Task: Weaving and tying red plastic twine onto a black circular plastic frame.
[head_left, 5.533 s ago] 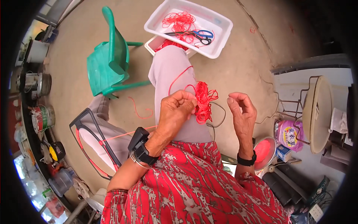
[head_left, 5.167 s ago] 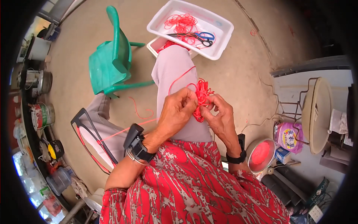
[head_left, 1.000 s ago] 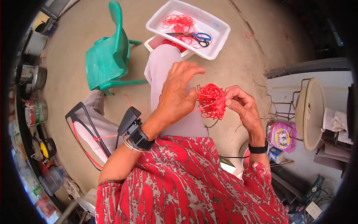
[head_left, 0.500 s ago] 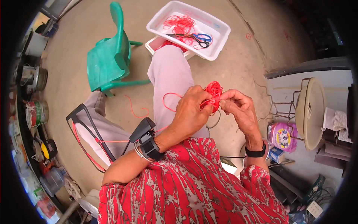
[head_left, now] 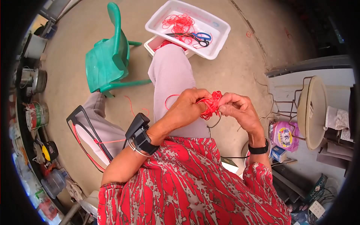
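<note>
A tangle of thin red cord hangs between both hands above my right thigh. My left hand pinches the cord's left side, and a loose loop of it curls out toward my knee. My right hand grips the tangle's right side with thumb and fingertips. A black device is strapped on my left wrist and a black band sits on my right wrist. Farther ahead, a white tray holds more red cord and a pair of blue-handled scissors.
A green plastic chair stands to the left on the concrete floor. A black frame with red cord leans by my left leg. Cans and jars line the left edge. A round metal stand and a pink packet are at right.
Over the past seconds my hands have stayed together working the red cord. The tangle looks tighter and smaller than a second ago, and my left hand has closed over it.
</note>
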Motion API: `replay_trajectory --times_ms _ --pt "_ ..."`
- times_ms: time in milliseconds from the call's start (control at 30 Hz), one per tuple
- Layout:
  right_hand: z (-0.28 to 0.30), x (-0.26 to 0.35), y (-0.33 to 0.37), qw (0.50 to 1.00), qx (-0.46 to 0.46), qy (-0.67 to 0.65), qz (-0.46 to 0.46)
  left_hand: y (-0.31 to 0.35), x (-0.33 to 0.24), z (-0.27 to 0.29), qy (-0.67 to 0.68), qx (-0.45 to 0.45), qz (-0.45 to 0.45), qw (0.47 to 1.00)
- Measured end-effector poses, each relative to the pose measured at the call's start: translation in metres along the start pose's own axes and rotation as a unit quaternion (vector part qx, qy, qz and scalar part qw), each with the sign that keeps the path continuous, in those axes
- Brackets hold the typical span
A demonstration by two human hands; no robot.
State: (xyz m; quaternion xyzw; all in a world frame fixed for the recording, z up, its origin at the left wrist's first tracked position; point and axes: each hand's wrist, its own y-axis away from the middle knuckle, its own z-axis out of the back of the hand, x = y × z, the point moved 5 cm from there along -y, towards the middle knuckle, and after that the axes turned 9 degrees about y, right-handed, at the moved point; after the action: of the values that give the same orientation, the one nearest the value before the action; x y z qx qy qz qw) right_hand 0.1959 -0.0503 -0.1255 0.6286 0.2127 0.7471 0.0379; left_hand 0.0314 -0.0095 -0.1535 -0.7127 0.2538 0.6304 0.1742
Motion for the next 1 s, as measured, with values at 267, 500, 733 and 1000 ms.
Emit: replay_trajectory --times_ms 267,500,733,1000 --pt "0.005 0.009 -0.009 0.997 -0.062 -0.052 -0.015 -0.01 -0.016 0.001 0.196 0.047 0.203 0.958" --pt "0.017 0.036 -0.022 0.996 -0.078 0.005 0.03 -0.034 -0.035 0.007 0.19 0.076 0.193 0.96" --pt "0.017 0.037 -0.022 0.997 -0.056 0.048 0.018 -0.039 -0.027 0.014 0.126 0.051 0.183 0.974" --pt "0.016 0.02 -0.023 0.999 -0.022 -0.007 0.028 -0.036 -0.025 0.013 0.091 0.09 0.133 0.983"
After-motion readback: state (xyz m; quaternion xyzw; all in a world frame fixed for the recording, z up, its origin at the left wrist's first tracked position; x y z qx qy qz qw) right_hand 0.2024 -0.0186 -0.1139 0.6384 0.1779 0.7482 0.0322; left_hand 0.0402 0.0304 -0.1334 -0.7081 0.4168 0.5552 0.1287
